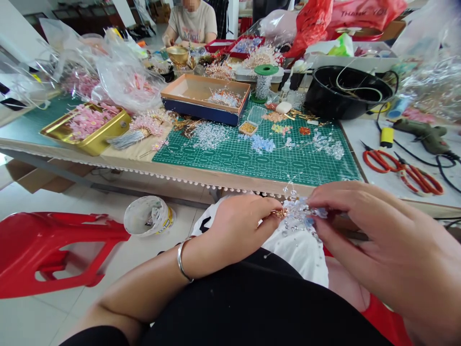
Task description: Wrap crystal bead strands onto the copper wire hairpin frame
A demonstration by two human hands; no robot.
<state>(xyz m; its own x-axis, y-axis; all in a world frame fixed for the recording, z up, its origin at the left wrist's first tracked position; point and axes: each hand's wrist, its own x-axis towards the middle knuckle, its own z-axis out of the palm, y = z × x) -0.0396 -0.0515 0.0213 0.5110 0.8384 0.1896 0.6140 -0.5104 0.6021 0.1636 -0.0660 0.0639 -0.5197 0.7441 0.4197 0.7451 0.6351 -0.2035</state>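
Observation:
Above my lap, a beaded flower hair ornament (pixel 296 215) with pale blue petals, clear beads and a gold-coloured base is between my two hands. My left hand (pixel 241 226) pinches the gold part at its left end. On the other side my right hand (pixel 363 230) has thumb and fingertips closed on the pale blue petals. Just beyond, on the green cutting mat (pixel 223 161), lie a heap of clear beads (pixel 209 135), blue flower pieces (pixel 262 143) and a small box of gold beads (pixel 248 128).
Red-handled pliers (pixel 419 178) and a glue gun (pixel 421 134) lie at the right, near a black pot (pixel 347 91). A gold tin (pixel 88 129) of pink flowers stands left of a blue box (pixel 205 98). A red stool (pixel 54 250) and bucket (pixel 149 216) are on the floor. A person (pixel 192 24) sits opposite.

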